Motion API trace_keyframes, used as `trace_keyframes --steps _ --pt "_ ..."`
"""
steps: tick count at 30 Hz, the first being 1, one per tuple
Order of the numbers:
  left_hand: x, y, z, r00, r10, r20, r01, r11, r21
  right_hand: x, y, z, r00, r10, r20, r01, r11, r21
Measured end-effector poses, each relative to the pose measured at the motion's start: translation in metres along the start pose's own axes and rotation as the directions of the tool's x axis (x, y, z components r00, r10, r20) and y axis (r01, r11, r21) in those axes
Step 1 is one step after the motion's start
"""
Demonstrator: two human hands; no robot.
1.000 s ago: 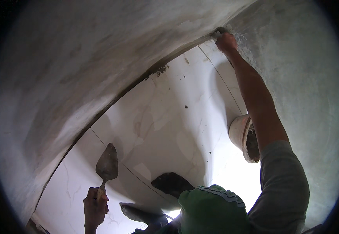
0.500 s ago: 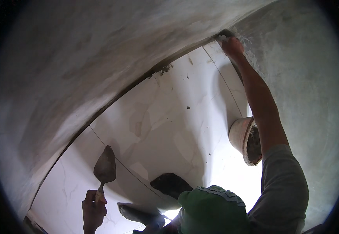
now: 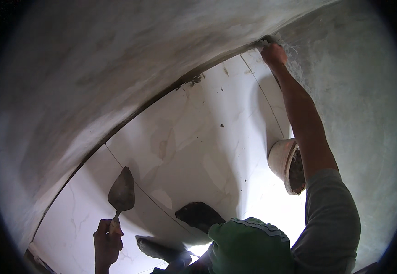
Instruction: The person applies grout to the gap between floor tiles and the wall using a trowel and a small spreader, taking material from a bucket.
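My left hand [image 3: 107, 244], at the lower left, is closed around the handle of a pointed trowel [image 3: 121, 191]. The grey blade points away from me above the white tiles. Far off at the upper right, my right hand [image 3: 274, 54] is closed and pressed into the corner where two walls meet the floor. A dark edge and a whitish patch show at its fingers, but what it grips is too small to name. Pale splashes mark the wall beside that hand. Under my right forearm, a tilted bucket [image 3: 280, 157] has grey mortar [image 3: 296, 172] inside.
Grey plastered walls [image 3: 70, 91] [image 3: 362, 91] curve along the far left and right. White floor tiles [image 3: 194, 141] with thin joints carry small dark crumbs. A dark gap follows the left wall's foot. Dark-covered feet [image 3: 200, 216] and green cloth [image 3: 251, 249] are at the bottom.
My left hand and the trowel have shifted slightly left and up. My right hand stays in the corner, with only a tiny shift.
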State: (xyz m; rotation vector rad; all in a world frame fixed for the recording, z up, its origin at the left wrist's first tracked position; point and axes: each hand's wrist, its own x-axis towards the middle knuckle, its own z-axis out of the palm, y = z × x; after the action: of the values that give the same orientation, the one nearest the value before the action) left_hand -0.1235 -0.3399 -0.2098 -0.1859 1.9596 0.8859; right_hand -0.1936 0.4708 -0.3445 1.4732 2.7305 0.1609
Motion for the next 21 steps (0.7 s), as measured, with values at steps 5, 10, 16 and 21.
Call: trace_keyframes --steps 5,10,16,21 --pt "-0.005 0.002 0.002 1.0 0.02 0.011 -0.02 1.0 -0.015 -0.012 0.001 -0.022 0.999 -0.037 -0.04 0.037 0.999 -0.002" --pt "-0.01 0.0 0.005 1.0 0.018 -0.002 -0.018 0.999 -0.05 -0.034 0.032 -0.085 0.985 -0.119 -0.127 0.123 0.992 0.026" --pt "-0.017 0.017 0.009 0.995 0.062 0.072 -0.057 0.996 -0.07 -0.197 0.015 -0.125 0.911 -0.411 0.02 0.16 0.4 0.903" --pt "-0.023 0.066 0.024 0.987 0.078 0.139 -0.052 0.982 -0.181 -0.367 -0.051 -0.127 0.782 -0.59 0.202 -0.038 0.278 0.96"
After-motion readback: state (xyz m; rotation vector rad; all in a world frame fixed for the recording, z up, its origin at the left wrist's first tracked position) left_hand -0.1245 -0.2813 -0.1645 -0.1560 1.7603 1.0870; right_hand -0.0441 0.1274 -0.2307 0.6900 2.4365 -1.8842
